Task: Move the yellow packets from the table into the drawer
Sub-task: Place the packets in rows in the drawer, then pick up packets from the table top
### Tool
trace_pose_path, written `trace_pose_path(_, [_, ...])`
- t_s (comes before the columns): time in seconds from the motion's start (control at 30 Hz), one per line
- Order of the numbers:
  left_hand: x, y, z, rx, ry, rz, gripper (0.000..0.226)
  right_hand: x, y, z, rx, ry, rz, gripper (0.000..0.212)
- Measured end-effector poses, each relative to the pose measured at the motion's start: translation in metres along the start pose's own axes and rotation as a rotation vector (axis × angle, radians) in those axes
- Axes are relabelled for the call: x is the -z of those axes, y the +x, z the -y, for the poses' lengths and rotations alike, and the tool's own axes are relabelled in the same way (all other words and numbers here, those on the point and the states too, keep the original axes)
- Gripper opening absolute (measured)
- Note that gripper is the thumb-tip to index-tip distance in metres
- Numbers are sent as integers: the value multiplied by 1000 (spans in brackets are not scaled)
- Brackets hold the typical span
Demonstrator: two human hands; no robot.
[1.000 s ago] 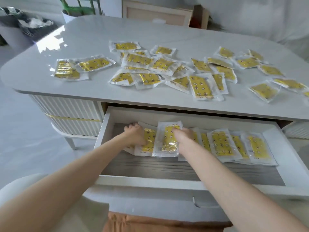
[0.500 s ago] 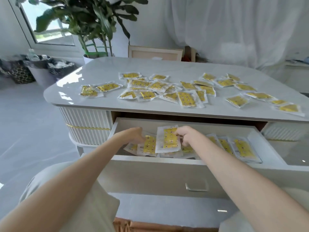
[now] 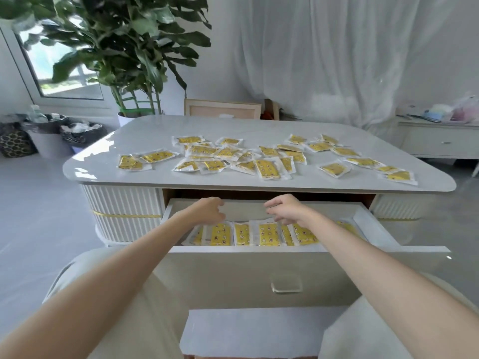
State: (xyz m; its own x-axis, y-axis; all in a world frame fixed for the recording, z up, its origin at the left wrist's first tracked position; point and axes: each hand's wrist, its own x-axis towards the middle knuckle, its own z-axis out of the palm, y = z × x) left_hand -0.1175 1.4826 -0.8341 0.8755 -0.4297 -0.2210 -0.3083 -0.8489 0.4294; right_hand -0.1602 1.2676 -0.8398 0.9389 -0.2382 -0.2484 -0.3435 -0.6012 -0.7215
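Left hand (image 3: 210, 211) and right hand (image 3: 285, 209) have risen off the packets (image 3: 269, 234) (ends hidden behind drawer front (image 3: 220, 275)), loosely curled, empty.

**Change over the last second.** Both hands are coming off the packets. The left hand (image 3: 210, 209), earlier resting on the packets at the left end of the drawer (image 3: 374, 224), is now hovering above them with its fingers loosely curled, holding nothing. The right hand (image 3: 283, 209), earlier pinching one raised packet by its upper edge, is hanging free with its fingers drooping. That packet is now lying flat in the row of packets (image 3: 268, 234). The view is also lifting, so the plant (image 3: 124, 47), window (image 3: 64, 73) and curtain (image 3: 337, 60) behind the table (image 3: 155, 133) are coming into sight.
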Motion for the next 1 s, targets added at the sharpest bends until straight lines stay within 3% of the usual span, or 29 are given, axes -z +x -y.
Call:
trace_pose_path(0.23, [25,8,-29,-133,85,-145,45,23,3,9,231,1,-300,13])
trace_pose_path(0.33, [33,14,-37,-180,47,-206,42,36,16,11,303,-94,-396,17])
trace_pose_path(0.63, [51,58,-30,-235,12,-368,39,45,78,16,270,-585,-129,51])
trace_pose_path(0.73, [50,74,-27,-227,45,-359,41,38,84,15,283,-684,-147,51])
trace_pose_path(0.9, [39,96,-49,-266,123,-395,43,47,90,20,364,-351,-70,40])
trace_pose_path(1.0, [28,105,-74,-277,154,-409,45,72,89,15,387,-182,-244,37])
